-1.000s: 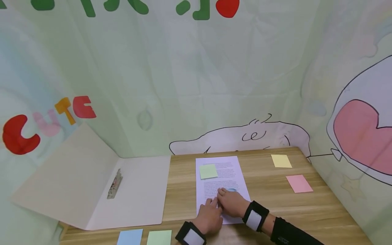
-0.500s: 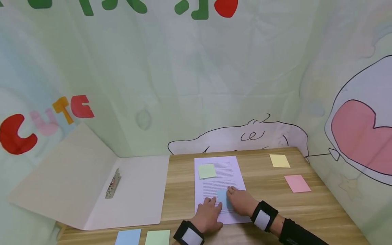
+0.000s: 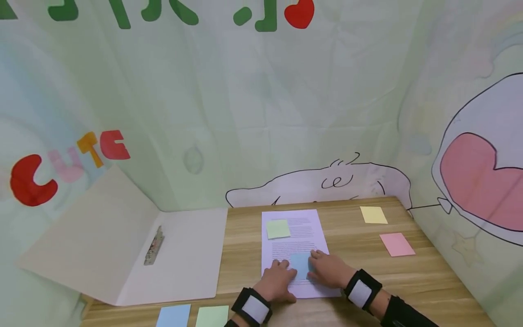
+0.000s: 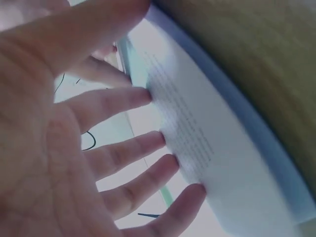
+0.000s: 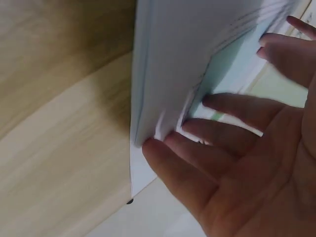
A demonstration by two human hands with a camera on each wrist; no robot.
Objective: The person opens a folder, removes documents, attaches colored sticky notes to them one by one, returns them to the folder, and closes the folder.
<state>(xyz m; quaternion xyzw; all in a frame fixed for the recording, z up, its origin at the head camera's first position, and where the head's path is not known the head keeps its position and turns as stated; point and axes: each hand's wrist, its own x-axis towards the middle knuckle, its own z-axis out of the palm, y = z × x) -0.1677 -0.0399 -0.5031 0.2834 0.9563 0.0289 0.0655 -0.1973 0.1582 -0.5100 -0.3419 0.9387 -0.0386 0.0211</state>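
Observation:
White paper with printed lines [image 3: 307, 230] lies on the wooden table, a green sticky note [image 3: 278, 229] on its upper left. Lower on the page is a blue sticky note [image 3: 300, 264], flat between my two hands. My left hand [image 3: 276, 280] rests at the paper's lower left with fingers spread, the fingertips on the printed page [image 4: 185, 118] in the left wrist view. On the other side, my right hand [image 3: 330, 270] touches the blue note's right edge, its fingers extended. Seen from the right wrist, fingertips meet the page and the note [image 5: 224, 64].
An opened folder [image 3: 192, 259] with a metal clip [image 3: 154, 246] stands at the left, its cover leaning up. Another blue note [image 3: 173, 315] and a green note [image 3: 212, 316] lie at the front edge. Yellow [image 3: 373, 215] and pink [image 3: 397, 244] notes lie at the right.
My right hand has slid rightward across the blue note, uncovering it between the hands. The left hand has stayed at the lower left of the page, its fingers shifting slightly.

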